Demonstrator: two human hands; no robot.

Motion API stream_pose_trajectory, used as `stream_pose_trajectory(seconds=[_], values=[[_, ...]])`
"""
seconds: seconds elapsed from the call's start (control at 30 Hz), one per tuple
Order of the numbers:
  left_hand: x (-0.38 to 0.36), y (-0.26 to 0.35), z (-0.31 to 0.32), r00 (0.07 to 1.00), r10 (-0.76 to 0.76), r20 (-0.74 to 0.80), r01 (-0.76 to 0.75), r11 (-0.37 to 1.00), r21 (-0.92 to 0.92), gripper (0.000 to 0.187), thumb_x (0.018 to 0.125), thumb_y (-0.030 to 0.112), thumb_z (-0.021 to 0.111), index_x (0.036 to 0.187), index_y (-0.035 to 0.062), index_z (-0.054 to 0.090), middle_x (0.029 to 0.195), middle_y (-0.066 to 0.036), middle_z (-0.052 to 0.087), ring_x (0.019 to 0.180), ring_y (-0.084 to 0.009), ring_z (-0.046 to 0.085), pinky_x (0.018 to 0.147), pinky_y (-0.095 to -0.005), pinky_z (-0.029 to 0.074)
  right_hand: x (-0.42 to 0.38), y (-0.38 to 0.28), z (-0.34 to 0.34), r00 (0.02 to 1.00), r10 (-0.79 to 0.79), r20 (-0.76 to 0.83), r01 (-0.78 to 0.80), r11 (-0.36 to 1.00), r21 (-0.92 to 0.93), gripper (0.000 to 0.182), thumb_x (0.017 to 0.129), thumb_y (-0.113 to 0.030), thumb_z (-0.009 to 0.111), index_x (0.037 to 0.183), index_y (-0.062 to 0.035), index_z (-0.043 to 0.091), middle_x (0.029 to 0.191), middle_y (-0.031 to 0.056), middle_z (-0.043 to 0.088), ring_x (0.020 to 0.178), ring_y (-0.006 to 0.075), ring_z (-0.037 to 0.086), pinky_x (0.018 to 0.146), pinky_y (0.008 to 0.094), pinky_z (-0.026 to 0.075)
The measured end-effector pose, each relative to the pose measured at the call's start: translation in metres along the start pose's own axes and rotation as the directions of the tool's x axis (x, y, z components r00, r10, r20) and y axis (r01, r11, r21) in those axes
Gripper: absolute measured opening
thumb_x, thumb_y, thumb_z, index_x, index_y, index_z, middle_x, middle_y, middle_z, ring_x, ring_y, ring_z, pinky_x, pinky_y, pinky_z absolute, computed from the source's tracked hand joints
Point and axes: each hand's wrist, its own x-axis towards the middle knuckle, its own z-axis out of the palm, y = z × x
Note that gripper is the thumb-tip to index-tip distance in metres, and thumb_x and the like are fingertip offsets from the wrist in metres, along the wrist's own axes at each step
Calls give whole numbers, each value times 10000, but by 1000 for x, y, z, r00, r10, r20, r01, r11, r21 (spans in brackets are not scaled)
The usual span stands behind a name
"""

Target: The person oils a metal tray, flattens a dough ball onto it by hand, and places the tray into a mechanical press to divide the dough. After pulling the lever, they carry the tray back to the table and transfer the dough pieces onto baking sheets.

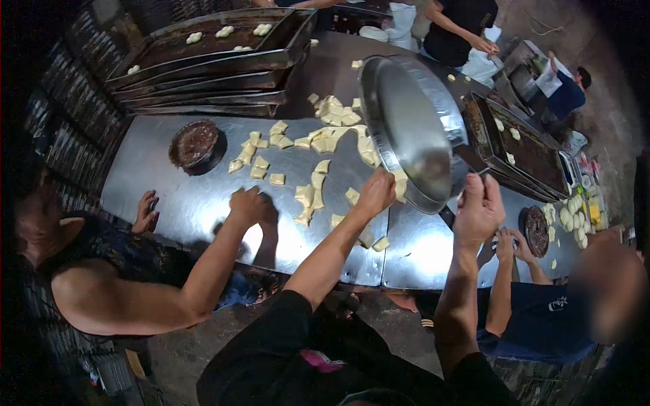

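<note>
A large shiny metal bowl (413, 128) is tilted on its side above the metal table, its inside facing me. My left hand (376, 193) has its fingers closed near the bowl's lower left rim, over the dough. On the right, my right hand (478, 211) is closed on a dark handle-like piece beside the bowl's lower right rim; its exact shape is partly hidden. Pale flat dough pieces (326, 140) lie scattered left of the bowl, some joined in strips. More dough pieces (381, 243) rest below my left hand.
Stacked trays (203, 62) stand at the back left, more trays (514, 145) at the right. A round dark pan (194, 143) sits left, another (535, 231) right. Co-workers' hands (248, 206) (506, 245) are at both sides; another person (467, 27) stands across the metal table (169, 203).
</note>
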Motion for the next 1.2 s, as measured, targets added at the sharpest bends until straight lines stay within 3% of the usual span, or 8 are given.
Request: stream_pose_trajectory(seconds=[0.13, 0.27, 0.57, 0.67, 0.73, 0.87, 1.0, 1.2], values=[[-3, -10, -16, 959, -233, 163, 285, 801, -527, 311, 752, 159, 643, 1053, 84, 647, 1097, -214, 577, 904, -334, 607, 795, -434, 485, -2, 0, -11, 995, 100, -23, -100, 994, 35, 109, 890, -83, 654, 970, -10, 644, 638, -52, 540, 498, 1, 439, 433, 160, 321], [-3, 13, -10, 986, 162, -37, -160, 986, 52, 393, 812, 272, 664, 1166, 104, 646, 1052, -212, 586, 1007, -358, 596, 849, -416, 487, -8, 5, 0, 994, 105, -30, -103, 992, 67, 170, 887, -110, 673, 1019, -10, 635, 657, -48, 554, 506, 7, 453, 431, 163, 330], [6, -27, -34, 861, -501, -85, 443, 822, -357, 151, 773, 145, 631, 841, 17, 673, 946, -228, 645, 919, -373, 636, 786, -423, 509, -10, 14, -10, 993, 116, 19, -118, 987, 107, 159, 873, -69, 677, 987, 31, 631, 713, -22, 585, 564, 17, 481, 496, 163, 376], [-8, -68, -39, 929, -366, -54, 347, 913, -212, 160, 769, 140, 638, 844, 4, 676, 952, -234, 653, 918, -385, 636, 769, -438, 511, -11, 13, -13, 999, -2, 52, 2, 1000, -15, 185, 862, -62, 687, 999, 51, 632, 789, 6, 622, 670, 41, 530, 604, 185, 427], [-15, -87, -33, 978, 66, -200, 16, 922, 388, 205, 789, 153, 641, 932, 13, 686, 941, -237, 647, 937, -381, 632, 787, -439, 510, -14, 6, -21, 995, 6, 95, -3, 1000, -28, 210, 845, -43, 697, 1015, 61, 630, 854, 32, 640, 762, 65, 556, 692, 210, 449], [-68, -22, -69, 931, -324, 166, 263, 913, 311, 311, 785, 109, 624, 1092, 64, 647, 1073, -212, 603, 1026, -386, 582, 860, -426, 492, -25, -8, -38, 990, 121, 68, -123, 992, 21, 250, 834, -17, 682, 1050, 79, 603, 818, 34, 621, 654, 56, 518, 582, 192, 421], [-121, -20, -63, 988, 30, 151, -77, 946, 315, 324, 800, 88, 574, 1117, 89, 641, 963, -145, 641, 936, -325, 621, 834, -411, 496, -31, -23, -66, 985, 114, 127, -89, 979, -185, 256, 849, -59, 655, 1050, 89, 597, 760, 21, 591, 600, 47, 481, 545, 187, 381], [-110, -14, -71, 946, -323, 33, 322, 917, -235, 168, 847, 171, 583, 951, 48, 628, 808, -153, 628, 809, -359, 631, 711, -453, 489, -47, -36, -76, 985, 135, 104, -124, 987, -106, 411, 868, -273, 699, 1052, 85, 617, 674, -31, 536, 550, 27, 439, 494, 171, 297]])
